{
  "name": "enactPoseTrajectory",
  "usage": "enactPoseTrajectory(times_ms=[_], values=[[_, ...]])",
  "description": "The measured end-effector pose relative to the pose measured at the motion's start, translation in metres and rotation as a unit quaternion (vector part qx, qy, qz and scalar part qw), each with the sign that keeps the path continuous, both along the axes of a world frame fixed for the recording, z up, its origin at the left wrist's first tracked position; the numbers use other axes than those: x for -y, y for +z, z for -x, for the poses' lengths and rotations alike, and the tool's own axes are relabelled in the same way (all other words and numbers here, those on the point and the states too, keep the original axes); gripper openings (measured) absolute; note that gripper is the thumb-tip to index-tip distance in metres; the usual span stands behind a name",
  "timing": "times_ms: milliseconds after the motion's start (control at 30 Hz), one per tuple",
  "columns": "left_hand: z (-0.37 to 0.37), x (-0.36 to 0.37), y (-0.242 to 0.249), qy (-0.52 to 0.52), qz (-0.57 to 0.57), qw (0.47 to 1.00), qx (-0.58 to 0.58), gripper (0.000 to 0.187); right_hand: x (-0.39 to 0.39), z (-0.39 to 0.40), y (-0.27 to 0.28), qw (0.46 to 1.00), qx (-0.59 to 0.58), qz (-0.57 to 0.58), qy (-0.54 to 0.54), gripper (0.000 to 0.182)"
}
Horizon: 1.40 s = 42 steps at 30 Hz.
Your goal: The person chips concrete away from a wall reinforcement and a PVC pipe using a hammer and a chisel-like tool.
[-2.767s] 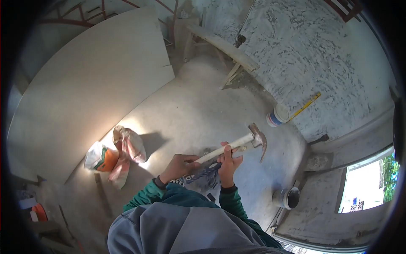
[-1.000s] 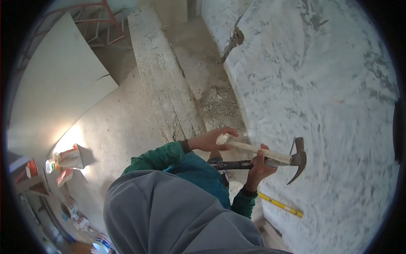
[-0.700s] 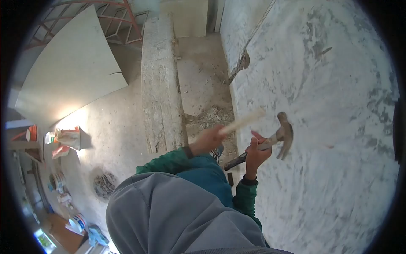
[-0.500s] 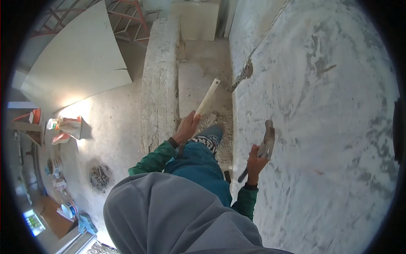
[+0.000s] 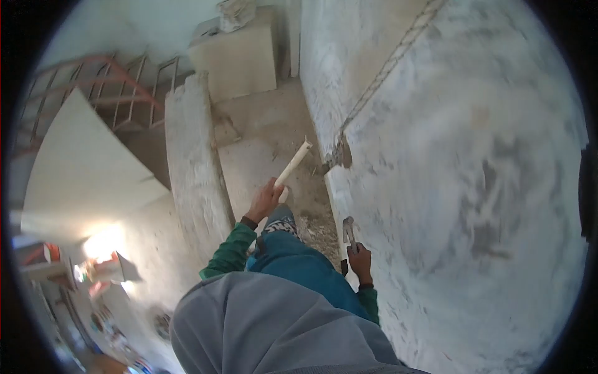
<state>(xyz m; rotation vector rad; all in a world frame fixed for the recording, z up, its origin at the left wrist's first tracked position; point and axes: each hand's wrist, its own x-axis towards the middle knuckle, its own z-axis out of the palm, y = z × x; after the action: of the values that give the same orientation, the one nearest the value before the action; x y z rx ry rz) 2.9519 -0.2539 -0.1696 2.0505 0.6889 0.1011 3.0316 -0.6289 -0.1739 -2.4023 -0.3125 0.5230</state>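
My left hand (image 5: pixel 265 202) is closed round a pale, narrow strip (image 5: pixel 294 164), which points up and away toward the wall. Low beside the wall, my right hand (image 5: pixel 360 263) grips a hammer (image 5: pixel 349 231) near its metal head, and a dark handle end shows below the fingers. Ahead of both hands, a rough broken patch (image 5: pixel 339 154) in the plaster sits at the foot of the wall (image 5: pixel 423 206). A groove (image 5: pixel 389 68) runs up the wall from that patch.
Rubble (image 5: pixel 316 229) lies on the floor along the wall. A long concrete ledge (image 5: pixel 194 149) stands to the left, with a large pale sheet (image 5: pixel 81 174) beyond it. Farther back are a reddish metal railing (image 5: pixel 134 87) and a pale box-like block (image 5: pixel 240 59).
My view has swung, so the ledge and sheet appear farther left and lower. The hammer has turned in view, its head now upward; both hands keep hold of their things.
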Motion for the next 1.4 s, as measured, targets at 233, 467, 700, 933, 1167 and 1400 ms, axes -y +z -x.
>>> enactPoseTrajectory(times_ms=[233,467,700,933,1167,1400], values=[[-0.147,-0.169,0.025,-0.198,-0.085,0.977,0.003,0.036,-0.040,-0.073,-0.075,0.977,-0.097,0.168,0.091,0.030],[-0.281,-0.226,0.046,-0.428,-0.140,0.892,-0.033,0.041,-0.090,-0.050,-0.122,0.917,-0.264,0.291,-0.063,0.040],[-0.388,-0.254,-0.006,-0.615,-0.185,0.764,-0.063,0.038,-0.207,-0.031,-0.185,0.861,-0.354,0.125,-0.344,0.028],[-0.452,-0.277,0.035,-0.745,-0.220,0.627,-0.065,0.039,-0.395,-0.049,-0.183,0.732,-0.307,-0.050,-0.607,0.032],[-0.543,-0.286,-0.023,-0.859,-0.220,0.463,0.003,0.041,-0.559,-0.129,-0.168,0.567,-0.017,-0.139,-0.812,0.037],[-0.607,-0.265,-0.075,-0.883,-0.273,0.371,0.091,0.040,-0.669,-0.262,-0.118,0.342,0.174,-0.243,-0.891,0.037]])
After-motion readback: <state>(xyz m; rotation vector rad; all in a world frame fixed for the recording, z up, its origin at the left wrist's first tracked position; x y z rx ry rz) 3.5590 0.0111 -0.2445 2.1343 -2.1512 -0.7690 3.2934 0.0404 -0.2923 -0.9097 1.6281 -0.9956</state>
